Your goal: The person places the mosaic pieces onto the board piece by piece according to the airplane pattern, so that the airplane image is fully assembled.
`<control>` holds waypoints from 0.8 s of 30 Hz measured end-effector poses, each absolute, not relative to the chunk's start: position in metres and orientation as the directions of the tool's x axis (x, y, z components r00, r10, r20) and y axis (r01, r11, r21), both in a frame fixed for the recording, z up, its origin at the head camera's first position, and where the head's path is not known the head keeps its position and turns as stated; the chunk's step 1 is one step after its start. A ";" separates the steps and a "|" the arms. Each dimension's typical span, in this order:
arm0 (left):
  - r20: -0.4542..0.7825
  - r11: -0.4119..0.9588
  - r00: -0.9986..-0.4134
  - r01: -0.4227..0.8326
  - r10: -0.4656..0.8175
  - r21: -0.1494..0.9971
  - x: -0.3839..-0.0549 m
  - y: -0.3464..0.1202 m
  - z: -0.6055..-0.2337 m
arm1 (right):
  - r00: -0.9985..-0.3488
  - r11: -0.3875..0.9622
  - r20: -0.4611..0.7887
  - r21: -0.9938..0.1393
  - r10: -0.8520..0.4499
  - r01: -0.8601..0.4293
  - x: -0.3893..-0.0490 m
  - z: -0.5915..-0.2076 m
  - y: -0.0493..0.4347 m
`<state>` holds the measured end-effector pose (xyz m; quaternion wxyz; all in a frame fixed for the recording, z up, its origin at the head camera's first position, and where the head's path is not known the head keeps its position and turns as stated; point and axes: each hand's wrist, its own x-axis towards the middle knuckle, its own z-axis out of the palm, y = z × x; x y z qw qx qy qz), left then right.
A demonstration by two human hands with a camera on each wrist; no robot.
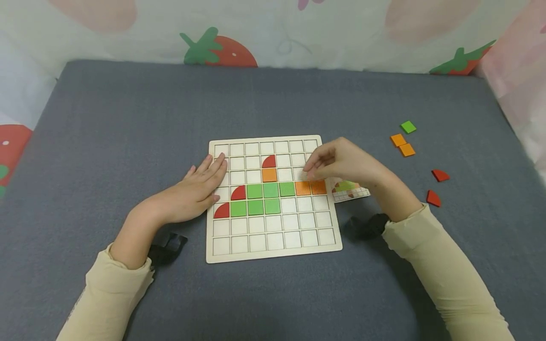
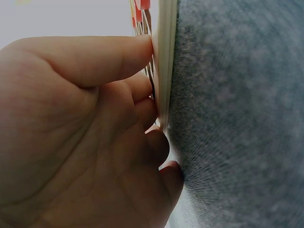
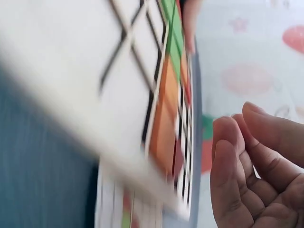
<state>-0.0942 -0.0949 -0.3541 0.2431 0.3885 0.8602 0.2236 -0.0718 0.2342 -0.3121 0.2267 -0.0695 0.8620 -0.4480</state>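
A pale square grid board [image 1: 275, 255] lies on the table with coloured tiles in its cells. Green tiles [image 1: 255, 207] fill several cells in two rows, and orange tiles [image 1: 303, 188] end the upper row at the right. Red quarter-round tiles [image 1: 222, 210] sit at the left ends, with another above a single orange tile [image 1: 269, 175]. My left hand [image 1: 194, 194] rests on the board's left edge with spread fingers. Over the right side hovers my right hand [image 1: 337, 163], fingers loosely bent, nothing visible between thumb and fingertips. A dark red tile [image 3: 178, 159] shows beside the orange in the right wrist view.
A printed pattern card [image 1: 351, 191] lies by the board's right edge, partly covered by my right hand. Farther right are loose tiles: one green [image 1: 408, 127], two orange [image 1: 403, 145] and two red quarter-rounds [image 1: 440, 175]. Black wrist straps [image 1: 168, 251] show at both wrists.
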 end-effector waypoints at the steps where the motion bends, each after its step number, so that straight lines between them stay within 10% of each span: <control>1: -0.250 0.602 -0.579 0.559 0.776 0.570 -0.094 -0.095 -0.354 | -0.893 0.587 -0.331 -0.804 -0.305 0.097 -0.073 -0.312 0.241; 24: -0.254 0.594 -0.567 0.565 0.784 0.573 -0.096 -0.094 -0.355 | -0.933 0.594 -0.352 -0.737 0.072 0.324 -0.076 -0.302 0.380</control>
